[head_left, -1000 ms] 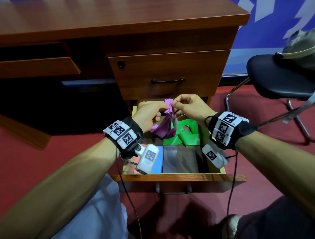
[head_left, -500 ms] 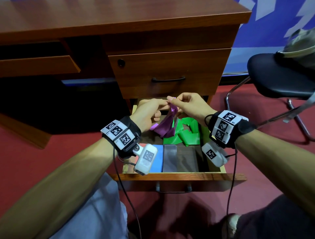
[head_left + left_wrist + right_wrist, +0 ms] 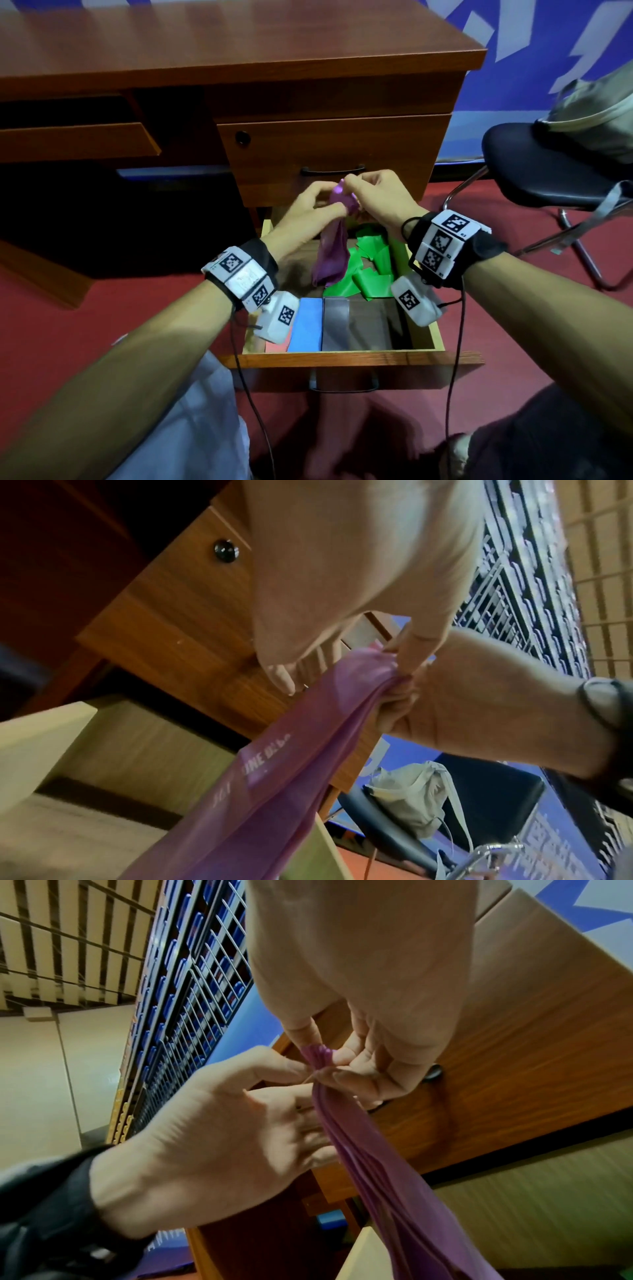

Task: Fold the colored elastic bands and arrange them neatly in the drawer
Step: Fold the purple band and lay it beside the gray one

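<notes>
A purple elastic band hangs in a crumpled strip above the open drawer. My left hand and right hand both pinch its bunched top end, fingertips nearly touching. In the left wrist view the purple band shows white print, with my right hand beside it. From the right wrist, the purple band runs down from my pinching fingers, and my left hand grips it just below. A loose green band lies at the drawer's back. Folded blue and grey bands lie side by side at the front.
A shut upper drawer with a dark handle stands right behind my hands. A black chair carrying a grey bag stands at the right. Something red shows at the drawer's front left. Bare drawer floor lies right of the grey band.
Both hands have lifted a little toward the upper drawer. The pleated purple tuft is now closed between the fingers, and the band hangs longer and narrower.
</notes>
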Demonstrator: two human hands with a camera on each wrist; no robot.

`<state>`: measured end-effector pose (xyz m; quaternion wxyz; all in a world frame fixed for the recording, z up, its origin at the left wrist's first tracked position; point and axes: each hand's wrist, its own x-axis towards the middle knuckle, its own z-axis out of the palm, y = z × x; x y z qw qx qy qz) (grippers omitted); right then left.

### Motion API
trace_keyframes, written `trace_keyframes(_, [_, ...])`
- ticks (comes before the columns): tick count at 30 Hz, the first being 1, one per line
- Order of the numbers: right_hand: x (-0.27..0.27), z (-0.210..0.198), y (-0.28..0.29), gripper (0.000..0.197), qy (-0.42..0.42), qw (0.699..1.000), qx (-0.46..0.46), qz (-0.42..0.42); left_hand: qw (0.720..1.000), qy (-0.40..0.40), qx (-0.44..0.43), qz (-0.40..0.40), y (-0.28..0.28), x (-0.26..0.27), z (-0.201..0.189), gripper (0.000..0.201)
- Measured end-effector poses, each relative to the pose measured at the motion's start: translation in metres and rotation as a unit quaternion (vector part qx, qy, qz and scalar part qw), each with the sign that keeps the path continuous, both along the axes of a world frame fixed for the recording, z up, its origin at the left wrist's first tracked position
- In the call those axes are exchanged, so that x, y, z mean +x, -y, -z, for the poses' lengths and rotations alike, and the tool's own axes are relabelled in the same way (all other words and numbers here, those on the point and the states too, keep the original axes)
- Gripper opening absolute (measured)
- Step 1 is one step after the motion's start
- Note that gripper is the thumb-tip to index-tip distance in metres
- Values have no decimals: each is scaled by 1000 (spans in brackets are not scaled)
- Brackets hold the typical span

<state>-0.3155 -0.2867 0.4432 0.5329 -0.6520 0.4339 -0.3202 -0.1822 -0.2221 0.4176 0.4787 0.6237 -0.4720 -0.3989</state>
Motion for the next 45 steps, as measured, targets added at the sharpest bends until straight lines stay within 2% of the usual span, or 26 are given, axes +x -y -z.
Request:
trace_keyframes(3, [0,-21,-10,24,17,999,-24,14,995,-49,-30,79,-1,5,-5,34])
trace_keyframes(5, [-3,-40,-18,25,49,998,-21,21,991,-65,-58,103,-3,12,-9,35])
trace_keyframes(9, [-13,-80,-32,22,189,978,67,52,986,44,-137,87,-11,3,-6,43])
trace_keyframes(13, [-27,-102,-44,18,258,956,122,74,988,11,-138,74,-13,-10,-7,36])
trace_keyframes(17, [-32,-87,-39,15,319,934,153,57,991,6,-91,100,-8,-20,5,36])
trace_keyframes(21, [-35,-61,-23,16,367,908,196,41,996,25,-50,75,3,-35,21,54])
trace_keyframes(24, [-33,-55,-14,17,374,900,221,32,997,63,-34,34,12,-39,32,56])
trace_keyframes(26, [-32,-50,-12,17,390,887,246,36,996,80,-35,11,17,-40,41,47])
trace_keyframes(28, [-30,-42,-10,16,411,874,254,45,995,99,-16,9,22,-38,50,27])
trace_keyframes(33, [-39,-41,-7,22,515,810,273,65,986,154,39,52,19,-32,59,37])
trace_keyframes(36, [-51,-45,-9,32,550,780,293,55,974,200,72,77,12,-29,62,29])
trace_keyframes(40, [-60,-46,-13,45,563,769,298,53,960,247,107,73,6,-17,59,24])
trace_keyframes(44, [-66,-50,-15,43,556,777,294,41,954,270,102,81,-1,1,50,53])
trace_keyframes(45, [-69,-50,-14,41,558,775,293,44,957,260,98,85,-4,5,46,52])
